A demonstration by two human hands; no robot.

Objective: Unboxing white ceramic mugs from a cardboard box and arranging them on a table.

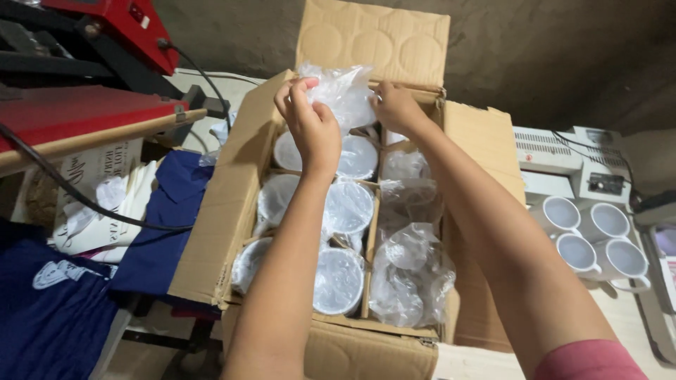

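We see, far left, red press machine [84,105], blue garments [162,225] below. Centre: one open cardboard box [225,211], six bagged white mugs [339,280] counted in left two columns; right column only crumpled plastic [408,274]. Our left hand [310,123] and right hand [396,105], fingers pinched shut, both gripping one clear plastic bag [345,91] above box's far end. Right: four bare white mugs [591,243] on tabletop [627,317].
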